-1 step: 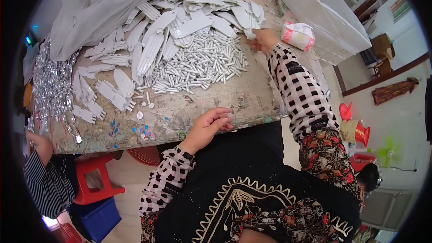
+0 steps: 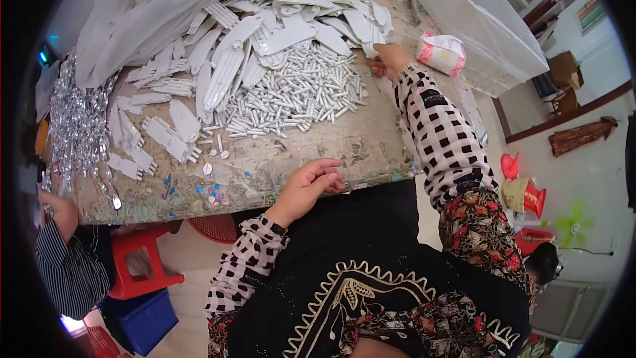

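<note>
Left fingers (image 2: 324, 164) curled, right fingers (image 2: 378, 70) apparently bent

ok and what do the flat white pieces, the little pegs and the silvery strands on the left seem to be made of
Flat white pieces: probably moulded plastic, low-sheen, given the regular raised ribs. Little pegs: likely hard plastic, slightly glossy, though painted metal can't be ruled out. Silvery strands: perhaps metallised plastic or foil, from the bright glints.

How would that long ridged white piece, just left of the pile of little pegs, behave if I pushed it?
The ridged white piece is probably stiff: it seems to hold its shape while lying over other white pieces. It looks thin, so likely light for its size. Being flat, it should slide rather than roll.
</note>
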`<control>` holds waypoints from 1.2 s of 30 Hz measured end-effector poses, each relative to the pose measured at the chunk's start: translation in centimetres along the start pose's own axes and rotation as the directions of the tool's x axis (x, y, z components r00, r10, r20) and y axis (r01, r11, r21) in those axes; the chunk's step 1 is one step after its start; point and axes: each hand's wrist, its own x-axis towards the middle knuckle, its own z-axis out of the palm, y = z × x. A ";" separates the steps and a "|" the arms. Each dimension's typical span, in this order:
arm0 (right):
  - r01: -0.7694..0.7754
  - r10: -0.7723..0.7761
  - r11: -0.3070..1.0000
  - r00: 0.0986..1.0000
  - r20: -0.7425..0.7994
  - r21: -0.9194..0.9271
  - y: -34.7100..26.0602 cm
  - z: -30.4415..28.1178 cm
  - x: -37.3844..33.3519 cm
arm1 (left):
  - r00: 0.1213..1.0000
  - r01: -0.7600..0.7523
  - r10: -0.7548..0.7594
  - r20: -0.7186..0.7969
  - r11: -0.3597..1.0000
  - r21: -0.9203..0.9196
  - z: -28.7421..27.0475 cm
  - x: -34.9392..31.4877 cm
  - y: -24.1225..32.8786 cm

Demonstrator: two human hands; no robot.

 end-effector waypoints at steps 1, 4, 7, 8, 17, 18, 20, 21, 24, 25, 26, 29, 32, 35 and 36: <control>-0.075 0.070 0.988 0.997 0.037 0.132 1.1 -1.3 1.8 | 1.000 0.002 -0.002 0.012 1.000 0.005 0.2 0.3 0.1; -0.046 0.036 0.969 0.998 0.045 0.244 1.8 -0.5 0.4 | 1.000 -0.002 0.001 0.010 1.000 0.012 -0.2 -0.2 -0.3; 0.169 -0.157 0.965 0.985 -0.072 0.203 1.4 -1.2 -5.0 | 1.000 0.010 -0.011 0.006 1.000 0.020 -0.3 -0.4 -0.6; 0.200 -0.191 0.969 0.979 -0.073 0.142 1.4 -2.3 -6.1 | 1.000 0.009 -0.009 0.004 1.000 0.023 -0.3 -0.2 -0.6; 0.182 -0.218 0.971 0.942 0.256 0.158 2.2 -7.3 -18.6 | 0.987 -0.059 0.062 -0.146 0.998 0.028 1.9 1.4 -0.7; 0.123 -0.183 0.976 0.911 0.371 0.180 2.4 -6.9 -19.9 | 0.893 -0.233 0.394 -0.218 0.818 0.525 2.7 1.5 0.6; 0.059 -0.148 0.977 0.878 0.455 0.203 2.2 -5.8 -22.7 | 0.736 -0.241 0.670 -0.097 0.394 0.887 3.8 1.3 3.5; 0.009 -0.129 0.976 0.830 0.543 0.218 2.2 -5.2 -23.4 | 0.693 -0.151 0.718 0.060 0.064 0.986 4.1 1.0 5.0; -0.069 -0.142 0.958 0.732 0.666 0.280 2.4 -3.4 -24.7 | 0.651 -0.073 0.712 0.265 -0.289 0.955 2.8 -0.2 5.2; -0.133 -0.135 0.939 0.705 0.696 0.316 2.1 -2.6 -25.2 | 0.622 -0.116 0.721 0.307 -0.303 0.946 2.2 -0.7 4.9; -0.180 -0.181 0.902 0.668 0.722 0.393 1.9 -1.9 -25.4 | 0.625 -0.102 0.720 0.302 -0.308 0.946 1.8 -1.2 4.8; 0.172 -0.371 0.906 0.761 0.532 0.386 3.6 1.8 -26.0 | 0.600 -0.175 0.796 0.083 0.029 0.984 1.2 -2.6 4.5; 0.617 -0.598 0.772 0.625 0.502 0.152 6.5 5.1 -28.2 | 0.669 -0.078 0.639 -0.380 0.569 0.819 1.7 -3.9 3.8; 0.682 -0.628 0.726 0.604 0.491 0.089 8.3 7.9 -29.8 | 0.730 -0.162 0.485 -0.481 0.807 0.568 1.3 -4.7 3.6; 0.508 -0.546 0.832 0.680 0.489 0.223 8.2 8.1 -30.1 | 0.783 -0.220 0.338 -0.522 0.936 0.276 1.2 -4.8 3.7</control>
